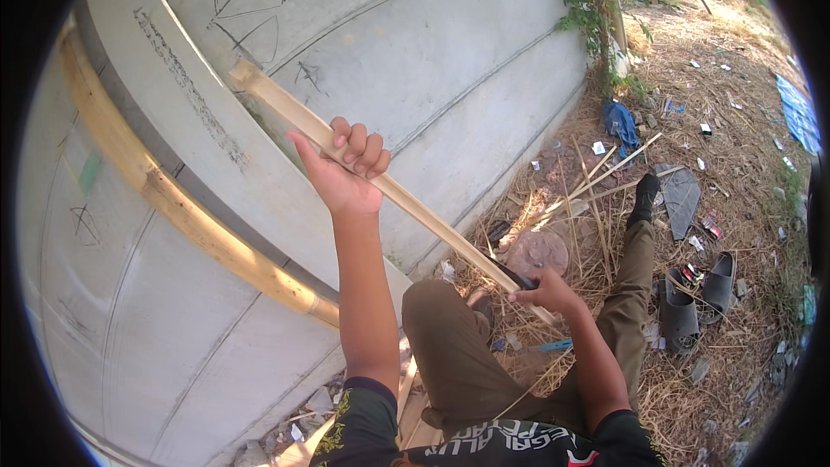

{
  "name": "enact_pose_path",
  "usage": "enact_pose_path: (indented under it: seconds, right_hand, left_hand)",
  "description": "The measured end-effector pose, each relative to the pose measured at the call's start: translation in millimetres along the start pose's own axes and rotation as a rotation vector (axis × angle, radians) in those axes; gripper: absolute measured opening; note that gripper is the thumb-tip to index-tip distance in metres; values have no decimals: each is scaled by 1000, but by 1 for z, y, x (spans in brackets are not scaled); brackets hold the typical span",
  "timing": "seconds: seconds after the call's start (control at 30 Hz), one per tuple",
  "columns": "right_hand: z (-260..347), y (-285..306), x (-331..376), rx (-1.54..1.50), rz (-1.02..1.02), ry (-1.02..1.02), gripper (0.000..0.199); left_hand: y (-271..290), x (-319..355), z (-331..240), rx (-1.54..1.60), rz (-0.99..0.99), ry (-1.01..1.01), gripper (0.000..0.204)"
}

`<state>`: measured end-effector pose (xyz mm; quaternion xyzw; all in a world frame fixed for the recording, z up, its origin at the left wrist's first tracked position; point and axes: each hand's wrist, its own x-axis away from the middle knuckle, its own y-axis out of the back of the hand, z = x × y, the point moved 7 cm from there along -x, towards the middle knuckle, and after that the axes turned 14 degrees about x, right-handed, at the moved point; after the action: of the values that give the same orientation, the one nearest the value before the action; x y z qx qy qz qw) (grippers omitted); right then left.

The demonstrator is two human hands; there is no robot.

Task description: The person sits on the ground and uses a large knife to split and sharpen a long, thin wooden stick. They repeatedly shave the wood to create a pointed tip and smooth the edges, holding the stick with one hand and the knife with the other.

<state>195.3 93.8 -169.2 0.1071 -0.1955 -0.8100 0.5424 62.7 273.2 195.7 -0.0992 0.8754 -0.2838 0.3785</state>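
Observation:
A long, pale split-bamboo strip (432, 220) runs slantwise from the upper left down to my lap. My left hand (341, 171) is closed round its upper half, thumb out along one side. Near the lower end, my right hand (548, 292) grips a dark knife-like tool (520, 278), which lies against the strip. The fingers hide most of this tool, so its exact shape is unclear. Beneath the hands is a round, flat-topped block (537, 256) on the ground.
A grey panel wall (467, 43) stands at the left and ahead, with a thick bamboo pole (186, 203) along it. Split bamboo pieces (596, 177) lie past the block. Black sandals (680, 311), a blue cloth (620, 124) and litter lie on the straw-covered ground.

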Motion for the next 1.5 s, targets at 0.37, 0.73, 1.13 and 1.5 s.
enact_pose_path:
  seconds: [0.37, 0.73, 1.13, 1.5]
  right_hand:
    - [-1, 7, 3, -380, -143, -97, 36]
    - [-117, -16, -9, -1162, -186, -378, 26]
    - [3, -11, -9, -1875, -12, -150, 22]
    - [42, -6, 13, -1765, 14, -269, 32]
  left_hand:
    - [159, 138, 180, -814, -714, 381, 79]
    - [117, 254, 323, -540, -294, 1402, 93]
    - [43, 177, 242, -1270, 526, 283, 107]
    - [1, 96, 205, -680, 140, -100, 41]
